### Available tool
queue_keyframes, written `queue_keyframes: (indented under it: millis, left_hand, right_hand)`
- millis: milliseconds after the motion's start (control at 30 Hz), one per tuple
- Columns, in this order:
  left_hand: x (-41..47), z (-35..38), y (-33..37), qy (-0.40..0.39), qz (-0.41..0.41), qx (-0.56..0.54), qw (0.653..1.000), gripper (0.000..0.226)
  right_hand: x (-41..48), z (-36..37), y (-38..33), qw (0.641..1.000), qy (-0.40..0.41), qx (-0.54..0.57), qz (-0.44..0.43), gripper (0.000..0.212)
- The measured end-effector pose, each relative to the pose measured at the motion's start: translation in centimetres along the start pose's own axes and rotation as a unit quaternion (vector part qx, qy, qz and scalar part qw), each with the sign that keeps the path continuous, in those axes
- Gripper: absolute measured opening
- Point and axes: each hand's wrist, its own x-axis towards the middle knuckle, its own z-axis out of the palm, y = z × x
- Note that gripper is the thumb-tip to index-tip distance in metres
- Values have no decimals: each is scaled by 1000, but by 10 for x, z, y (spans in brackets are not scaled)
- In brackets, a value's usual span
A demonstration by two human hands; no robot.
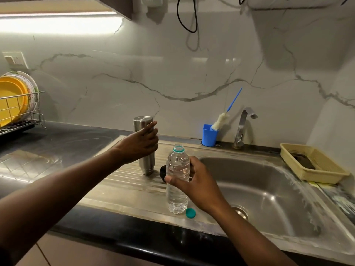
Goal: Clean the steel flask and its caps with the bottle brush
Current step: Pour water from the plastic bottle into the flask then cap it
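Observation:
The steel flask (143, 124) stands upright on the ribbed drainboard (123, 181), its steel cap on top. My left hand (143, 144) is wrapped around the flask's middle. My right hand (194, 186) grips a clear plastic water bottle (176, 194) that stands open on the drainboard just right of the flask. The bottle's teal cap (190, 213) lies beside its base. A dark round cap (162, 172) peeks out behind the bottle, mostly hidden. The bottle brush (221, 120), with white bristles and a blue handle, leans in a blue cup (209, 135) at the back.
The steel sink basin (269, 198) lies to the right, with the tap (242, 127) behind it. A beige basket (315, 166) holding a dark scrubber sits at the far right. A dish rack (21, 112) with yellow plates stands at the far left on the dark counter (48, 146).

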Motion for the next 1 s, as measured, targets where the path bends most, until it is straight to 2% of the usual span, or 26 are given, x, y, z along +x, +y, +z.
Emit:
queue_keyframes:
  millis: [133,300,367,433,533,633,700,867,1000]
  left_hand:
    - [-4,17,-4,80,-17,-46,996,68]
    - [-27,12,-23,110,-123,-111,980,78]
    - [-35,10,-32,160,-183,-180,953,81]
    - [-38,4,-35,200,-242,-267,911,76]
    - [-40,-21,-25,203,-293,-417,836,71]
    - [-39,-54,-9,198,-307,-581,728,78]
    - [-34,-75,4,190,-323,-645,666,83]
    - [-15,-119,39,191,-323,-739,559,81]
    - [-3,-132,59,187,-309,-785,504,75]
  right_hand:
    - [0,-17,-12,999,10,29,-7,59]
    - [0,-48,-19,999,28,2,-28,54]
    - [1,-61,-21,998,43,-14,-33,55]
    - [4,-74,-20,996,65,-42,-42,55]
    - [9,-94,-22,990,92,-94,-56,55]
    - [12,-118,-27,983,105,-140,-55,53]
    - [14,-133,-32,976,110,-180,-53,55]
    - [18,-161,-44,945,74,-310,-67,66]
    - [21,-175,-55,886,53,-451,-88,68]
